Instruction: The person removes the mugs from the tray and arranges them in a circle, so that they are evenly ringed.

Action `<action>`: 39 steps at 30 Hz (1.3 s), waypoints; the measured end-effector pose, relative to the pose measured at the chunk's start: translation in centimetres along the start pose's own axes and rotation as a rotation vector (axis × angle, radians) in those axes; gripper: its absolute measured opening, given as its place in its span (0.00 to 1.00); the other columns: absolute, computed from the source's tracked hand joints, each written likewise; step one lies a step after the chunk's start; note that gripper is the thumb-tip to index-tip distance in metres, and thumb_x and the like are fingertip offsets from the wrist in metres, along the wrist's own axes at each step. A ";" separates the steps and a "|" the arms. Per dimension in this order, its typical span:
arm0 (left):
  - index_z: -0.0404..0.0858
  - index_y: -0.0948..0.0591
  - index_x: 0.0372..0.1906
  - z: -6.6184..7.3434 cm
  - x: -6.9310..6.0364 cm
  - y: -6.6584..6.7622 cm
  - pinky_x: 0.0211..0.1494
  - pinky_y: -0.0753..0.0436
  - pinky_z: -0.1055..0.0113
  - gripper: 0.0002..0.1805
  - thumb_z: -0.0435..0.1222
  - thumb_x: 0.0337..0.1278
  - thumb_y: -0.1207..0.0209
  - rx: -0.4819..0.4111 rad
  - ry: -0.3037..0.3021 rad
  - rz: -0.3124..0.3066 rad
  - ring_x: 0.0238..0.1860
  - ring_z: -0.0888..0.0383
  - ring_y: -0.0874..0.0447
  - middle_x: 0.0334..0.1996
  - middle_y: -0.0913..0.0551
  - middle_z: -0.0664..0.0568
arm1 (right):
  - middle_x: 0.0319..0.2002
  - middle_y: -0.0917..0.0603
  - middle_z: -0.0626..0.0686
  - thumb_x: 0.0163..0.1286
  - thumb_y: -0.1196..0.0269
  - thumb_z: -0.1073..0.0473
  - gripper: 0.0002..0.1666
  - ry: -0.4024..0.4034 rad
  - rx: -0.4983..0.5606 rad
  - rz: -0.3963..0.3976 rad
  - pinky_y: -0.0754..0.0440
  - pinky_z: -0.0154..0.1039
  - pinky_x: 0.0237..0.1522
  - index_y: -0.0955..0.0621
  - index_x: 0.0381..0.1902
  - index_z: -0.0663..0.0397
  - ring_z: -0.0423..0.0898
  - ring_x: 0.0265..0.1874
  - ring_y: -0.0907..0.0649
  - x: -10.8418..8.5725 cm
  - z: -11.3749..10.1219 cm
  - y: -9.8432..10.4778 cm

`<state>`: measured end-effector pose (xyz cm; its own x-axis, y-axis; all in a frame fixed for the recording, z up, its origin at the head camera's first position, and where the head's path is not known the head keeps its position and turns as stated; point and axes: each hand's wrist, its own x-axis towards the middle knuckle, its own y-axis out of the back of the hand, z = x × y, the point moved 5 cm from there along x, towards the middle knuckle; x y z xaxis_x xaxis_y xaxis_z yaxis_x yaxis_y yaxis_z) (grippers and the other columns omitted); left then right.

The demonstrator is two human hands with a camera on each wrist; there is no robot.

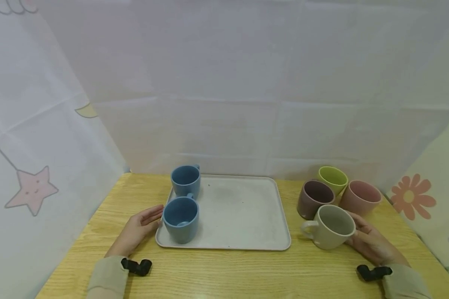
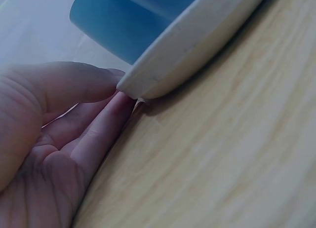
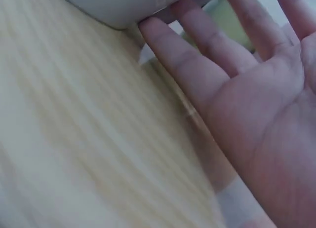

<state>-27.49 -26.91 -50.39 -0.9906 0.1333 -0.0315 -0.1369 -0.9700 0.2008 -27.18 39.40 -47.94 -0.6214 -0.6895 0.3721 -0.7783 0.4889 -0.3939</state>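
Note:
A pale tray [image 1: 247, 216] lies on the table with two blue mugs at its left end, one mug [image 1: 181, 220] in front and another [image 1: 186, 180] behind it. My left hand [image 1: 136, 228] pinches the tray's left rim; the left wrist view shows the thumb [image 2: 84, 82] above and a finger below. At the right, an off-white mug [image 1: 331, 228] stands with its handle to the left. My right hand [image 1: 374, 245] is at that mug's right side. Its fingers [image 3: 192, 65] are spread and fairly straight, with fingertips against the mug's lower part.
Behind the off-white mug sit a dark purple cup [image 1: 312, 203], a lime green cup [image 1: 331, 180] and a pink cup [image 1: 361, 197], close together. The wooden table [image 1: 217, 274] ends at a white cloth backdrop [image 1: 224, 104].

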 end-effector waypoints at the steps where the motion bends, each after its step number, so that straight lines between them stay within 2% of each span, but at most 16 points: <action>1: 0.35 0.35 0.77 0.0 0.0 0.0 0.59 0.24 0.78 0.36 0.39 0.69 0.36 0.001 0.000 0.000 0.61 0.73 0.25 0.71 0.30 0.38 | 0.78 0.38 0.52 0.80 0.68 0.77 0.35 0.001 -0.016 0.001 0.29 0.49 0.70 0.47 0.81 0.56 0.48 0.74 0.33 0.2 -0.1 -0.2; 4: 0.35 0.35 0.76 -0.1 0.0 0.0 0.59 0.24 0.78 0.36 0.39 0.68 0.36 0.003 -0.001 0.001 0.61 0.72 0.25 0.71 0.30 0.38 | 0.78 0.38 0.54 0.80 0.71 0.75 0.34 -0.002 -0.031 0.002 0.29 0.50 0.69 0.49 0.81 0.59 0.50 0.73 0.32 0.7 -0.7 -0.9; 6: 0.35 0.35 0.76 -0.2 0.1 0.0 0.59 0.24 0.78 0.36 0.39 0.68 0.36 0.002 -0.001 0.001 0.62 0.71 0.25 0.71 0.29 0.38 | 0.76 0.35 0.53 0.80 0.73 0.74 0.32 -0.007 -0.151 0.057 0.27 0.47 0.68 0.49 0.80 0.64 0.49 0.72 0.30 1.0 -1.5 -1.4; 7: 0.35 0.35 0.76 -0.2 0.1 0.0 0.59 0.24 0.78 0.36 0.39 0.68 0.36 0.002 -0.002 0.000 0.62 0.71 0.25 0.71 0.29 0.39 | 0.75 0.32 0.52 0.81 0.72 0.73 0.31 -0.013 -0.244 0.119 0.25 0.44 0.66 0.46 0.79 0.66 0.46 0.70 0.28 1.1 -2.0 -1.7; 8: 0.36 0.34 0.76 -0.3 0.1 0.0 0.59 0.24 0.77 0.36 0.39 0.68 0.36 0.002 -0.002 0.001 0.62 0.70 0.25 0.71 0.29 0.39 | 0.72 0.28 0.49 0.83 0.70 0.71 0.29 -0.029 -0.390 0.212 0.23 0.40 0.63 0.42 0.78 0.66 0.43 0.68 0.26 1.3 -2.5 -2.0; 10: 0.36 0.34 0.76 -0.2 0.1 0.0 0.59 0.24 0.77 0.36 0.40 0.68 0.36 0.005 -0.002 0.002 0.63 0.69 0.25 0.71 0.29 0.39 | 0.65 0.21 0.42 0.84 0.62 0.67 0.25 -0.084 -0.748 0.399 0.20 0.32 0.56 0.35 0.74 0.66 0.35 0.61 0.22 1.8 -3.8 -2.8; 12: 0.36 0.34 0.76 -0.2 0.1 0.0 0.59 0.24 0.77 0.36 0.40 0.68 0.36 0.005 -0.002 0.004 0.64 0.68 0.25 0.71 0.29 0.39 | 0.58 0.17 0.36 0.84 0.53 0.64 0.21 -0.139 -1.035 0.565 0.19 0.27 0.50 0.27 0.69 0.65 0.30 0.55 0.19 2.7 -4.9 -3.9; 14: 0.37 0.34 0.76 -0.2 0.1 0.1 0.59 0.24 0.78 0.36 0.40 0.68 0.36 0.011 -0.001 0.005 0.64 0.67 0.26 0.71 0.29 0.40 | 0.52 0.16 0.33 0.81 0.47 0.63 0.19 -0.125 -1.223 0.674 0.19 0.24 0.46 0.23 0.63 0.64 0.28 0.50 0.19 4.0 -5.9 -5.5; 15: 0.37 0.34 0.76 -0.1 0.1 0.1 0.59 0.24 0.78 0.36 0.40 0.69 0.36 0.011 -0.001 0.004 0.65 0.66 0.26 0.71 0.29 0.40 | 0.51 0.15 0.35 0.80 0.46 0.64 0.17 -0.075 -1.275 0.691 0.19 0.24 0.45 0.22 0.61 0.67 0.28 0.49 0.18 4.9 -6.2 -6.4; 18: 0.37 0.34 0.76 -0.2 0.1 0.2 0.59 0.24 0.78 0.36 0.39 0.68 0.36 0.006 -0.002 0.007 0.64 0.67 0.25 0.71 0.29 0.39 | 0.46 0.14 0.38 0.75 0.42 0.71 0.13 0.094 -1.330 0.703 0.19 0.23 0.46 0.19 0.55 0.70 0.31 0.46 0.16 7.5 -6.6 -9.3; 21: 0.36 0.34 0.76 -0.3 0.1 0.2 0.59 0.24 0.77 0.36 0.39 0.68 0.35 -0.008 -0.005 0.003 0.63 0.69 0.25 0.71 0.30 0.39 | 0.47 0.14 0.45 0.68 0.40 0.80 0.15 0.263 -1.350 0.607 0.21 0.22 0.49 0.18 0.51 0.71 0.33 0.47 0.16 10.2 -5.9 -11.9; 24: 0.36 0.34 0.76 -0.4 0.1 0.1 0.59 0.24 0.77 0.37 0.39 0.67 0.35 -0.017 -0.007 0.000 0.62 0.70 0.25 0.71 0.30 0.39 | 0.47 0.14 0.48 0.63 0.40 0.84 0.19 0.342 -1.339 0.491 0.20 0.23 0.48 0.17 0.50 0.70 0.34 0.47 0.16 12.7 -4.5 -14.0; 27: 0.36 0.34 0.76 -0.4 0.1 0.2 0.59 0.24 0.77 0.36 0.39 0.67 0.35 -0.014 -0.005 0.000 0.65 0.65 0.25 0.71 0.30 0.39 | 0.47 0.15 0.49 0.67 0.39 0.80 0.18 0.283 -1.278 0.454 0.18 0.26 0.46 0.16 0.51 0.62 0.36 0.48 0.16 15.1 -2.5 -15.7; 31: 0.36 0.34 0.76 -0.5 0.1 0.3 0.60 0.24 0.77 0.36 0.40 0.67 0.35 -0.003 0.001 0.008 0.69 0.55 0.27 0.71 0.29 0.40 | 0.49 0.15 0.54 0.69 0.37 0.75 0.18 0.239 -1.205 0.385 0.16 0.34 0.49 0.17 0.54 0.59 0.42 0.49 0.15 18.4 0.7 -17.3; 34: 0.37 0.33 0.76 -0.8 0.1 0.3 0.60 0.24 0.77 0.36 0.41 0.66 0.34 -0.004 0.007 0.015 0.68 0.57 0.26 0.70 0.28 0.41 | 0.51 0.16 0.56 0.67 0.35 0.75 0.21 0.264 -1.161 0.311 0.15 0.42 0.52 0.19 0.57 0.60 0.48 0.50 0.16 20.7 3.3 -18.1; 39: 0.36 0.33 0.75 -0.6 0.2 0.1 0.60 0.24 0.76 0.36 0.40 0.67 0.35 -0.017 -0.012 0.007 0.67 0.59 0.26 0.70 0.28 0.40 | 0.58 0.20 0.54 0.67 0.31 0.67 0.28 0.156 -1.078 0.262 0.18 0.53 0.56 0.23 0.64 0.55 0.53 0.57 0.19 24.0 7.3 -19.2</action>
<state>-27.75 -27.10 -50.99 -0.9915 0.1292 -0.0183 -0.1303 -0.9743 0.1839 -26.50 9.63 -37.57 -0.7228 -0.4599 0.5159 -0.2453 0.8686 0.4305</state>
